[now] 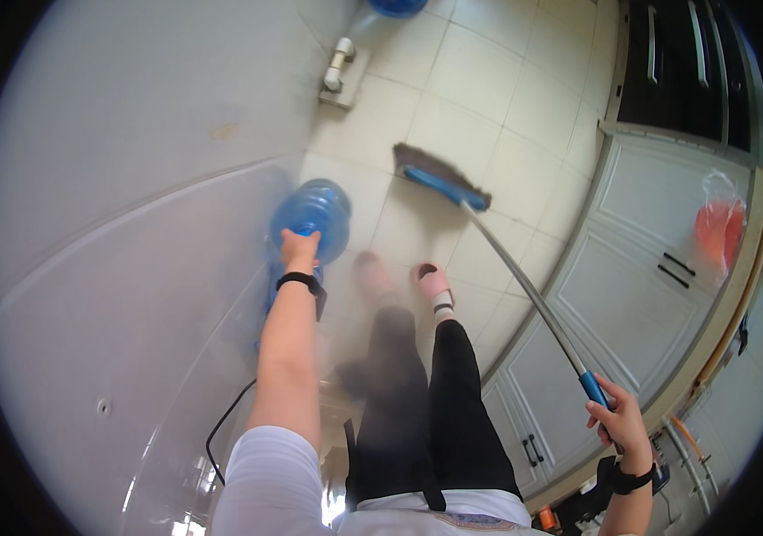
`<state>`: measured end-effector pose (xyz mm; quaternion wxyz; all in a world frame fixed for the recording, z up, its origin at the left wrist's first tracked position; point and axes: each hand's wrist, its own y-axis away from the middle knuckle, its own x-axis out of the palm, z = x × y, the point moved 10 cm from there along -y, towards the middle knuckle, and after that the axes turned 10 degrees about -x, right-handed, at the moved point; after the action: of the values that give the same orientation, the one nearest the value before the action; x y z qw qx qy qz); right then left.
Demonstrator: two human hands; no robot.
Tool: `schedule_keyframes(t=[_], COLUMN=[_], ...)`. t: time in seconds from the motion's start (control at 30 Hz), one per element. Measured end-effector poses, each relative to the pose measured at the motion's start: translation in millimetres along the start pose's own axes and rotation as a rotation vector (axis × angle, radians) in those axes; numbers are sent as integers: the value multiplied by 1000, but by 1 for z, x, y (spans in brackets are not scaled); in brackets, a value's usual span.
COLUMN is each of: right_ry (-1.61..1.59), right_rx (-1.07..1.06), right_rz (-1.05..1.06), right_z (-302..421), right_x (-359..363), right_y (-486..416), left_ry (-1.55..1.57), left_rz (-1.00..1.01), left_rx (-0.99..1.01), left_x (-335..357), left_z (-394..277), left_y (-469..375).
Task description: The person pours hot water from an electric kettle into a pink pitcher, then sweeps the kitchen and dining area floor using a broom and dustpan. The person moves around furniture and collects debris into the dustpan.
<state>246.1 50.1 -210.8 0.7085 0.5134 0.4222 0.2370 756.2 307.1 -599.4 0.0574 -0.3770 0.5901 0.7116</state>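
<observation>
My left hand [300,248] grips the neck of a large blue plastic water bottle [324,204] beside the white wall on the left. Whether the bottle's base touches the floor cannot be told. In my right hand [616,419] is the blue grip of a broom [522,278], low on the right. Its metal handle slants away up and to the left. The broom's blue head with dark bristles [442,175] lies over the floor tiles, slightly blurred, ahead of my pink shoes [432,280].
White cabinets [629,288] with dark handles line the right side, below a countertop edge [757,248]. A red item in a clear plastic bag [720,228] hangs there. White pipe [336,65] stands out near the wall. Another blue bottle [397,5] shows at the top edge.
</observation>
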Motion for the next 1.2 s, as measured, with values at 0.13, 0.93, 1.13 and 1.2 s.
schedule_keyframes(t=[0.13,0.93,1.13,1.2], right_ry=[-11,614,831,904], right_rx=[24,-734,-696,-629], right_rz=[0,-84,-123,-89], right_z=[-15,32,-18,-48], right_x=[0,120,84,64], right_y=[-3,-40,-49,-49], left_ry=[-276,-846,-803,-812], left_rz=[-62,-65,-4,3], left_rx=[117,261,162,150], left_x=[-8,-43,-47,-45], left_z=[-15,34,50,53], left_y=[-12,153,170,162])
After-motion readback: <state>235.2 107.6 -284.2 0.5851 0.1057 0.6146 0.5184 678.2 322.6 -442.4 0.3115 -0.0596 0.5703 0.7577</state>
